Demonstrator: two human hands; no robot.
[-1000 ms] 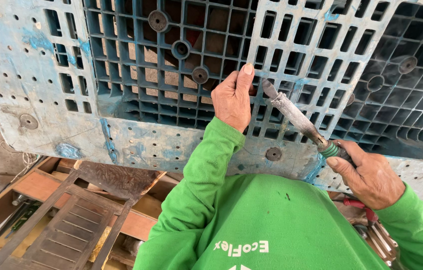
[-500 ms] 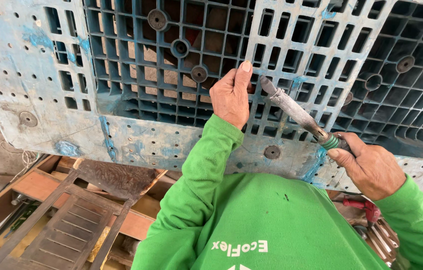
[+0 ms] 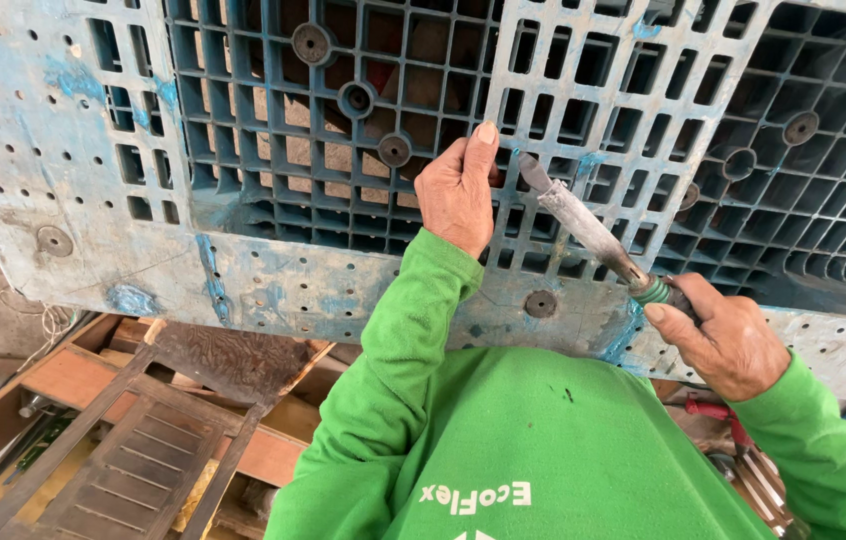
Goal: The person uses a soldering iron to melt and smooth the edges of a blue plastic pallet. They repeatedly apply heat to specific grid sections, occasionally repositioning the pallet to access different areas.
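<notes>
Left hand [image 3: 458,195] flat on pallet [image 3: 243,270]; right hand [image 3: 723,340] gripping chisel [image 3: 583,225].

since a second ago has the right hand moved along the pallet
No. The right hand still grips the metal tool below and right of the round boss on the blue pallet.

Pallet [image 3: 273,270] grid blocks ahead; open gap below, perhaps cluttered by wood frame [image 3: 123,470].
</notes>
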